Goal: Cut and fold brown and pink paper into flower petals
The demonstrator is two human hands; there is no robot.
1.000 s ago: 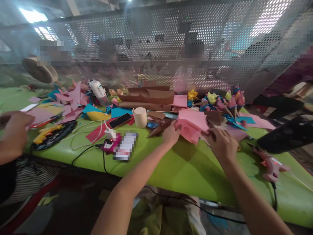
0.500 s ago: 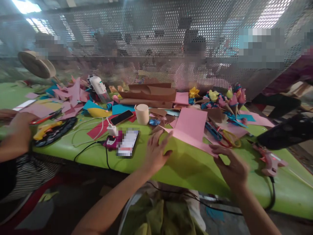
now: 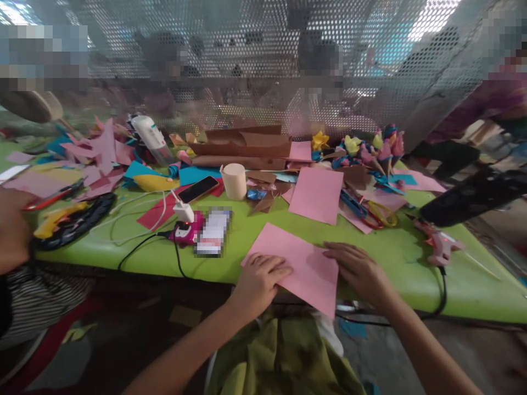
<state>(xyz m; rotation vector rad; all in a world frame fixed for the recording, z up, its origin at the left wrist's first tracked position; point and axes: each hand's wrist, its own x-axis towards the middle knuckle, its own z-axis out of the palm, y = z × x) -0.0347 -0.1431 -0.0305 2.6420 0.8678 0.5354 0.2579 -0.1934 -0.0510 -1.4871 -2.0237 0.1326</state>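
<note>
A pink paper sheet [image 3: 302,263] lies flat at the near edge of the green table [image 3: 370,258], one corner hanging over the edge. My left hand [image 3: 259,280] rests on its left side, fingers curled down onto the paper. My right hand [image 3: 358,269] lies on its right side with the fingers stretched flat. A second pink sheet [image 3: 315,195] lies farther back on the table.
Scissors [image 3: 368,211] and a pink glue gun [image 3: 438,244] lie to the right. A phone [image 3: 197,189], a paper cup [image 3: 234,181], a charger with cables [image 3: 183,214] and heaps of coloured paper scraps cover the back. Another person's hand [image 3: 12,225] is at the left edge.
Both my hands have drawn a pink sheet from the pile toward me and laid it flat at the table's near edge. Another pink sheet stays behind.
</note>
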